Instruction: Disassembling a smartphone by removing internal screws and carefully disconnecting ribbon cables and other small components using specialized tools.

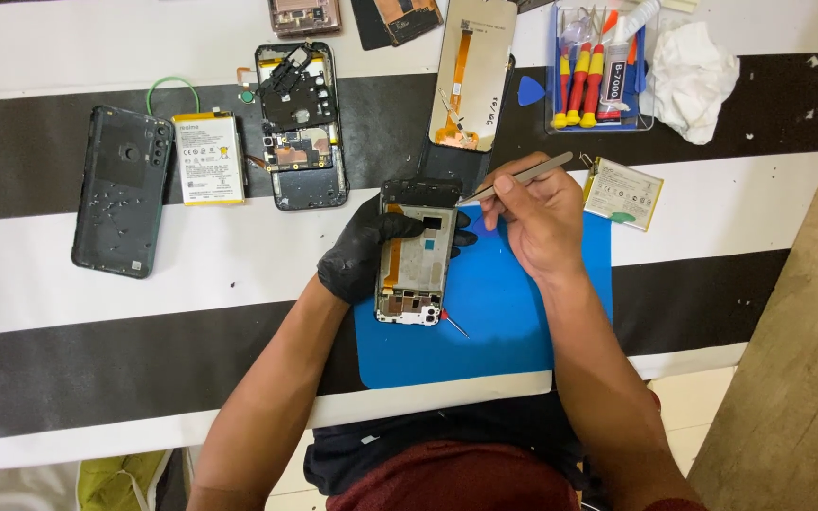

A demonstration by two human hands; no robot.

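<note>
Two forearms reach over a blue mat (513, 322) on a striped table (97, 274). Gloved left hand (357, 254) grips an opened phone (416, 265) lying on the mat's left edge. Bare right hand (537, 220) pinches tweezers (515, 179), tips at the phone's top corner. Nearby lie a screen (471, 76), battery (208, 158), back cover (122, 189) and a tray (601, 71) of screwdrivers.

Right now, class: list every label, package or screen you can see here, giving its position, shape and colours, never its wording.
Battery label: left, beside the dark back cover; white rectangle, yellow edges.
Second battery label: right of the blue mat; pale tilted rectangle, green patch.
Display panel: top centre, face down; silvery rectangle, orange flex strip.
Glue tube: in the clear tool tray; grey body, dark print.
</note>
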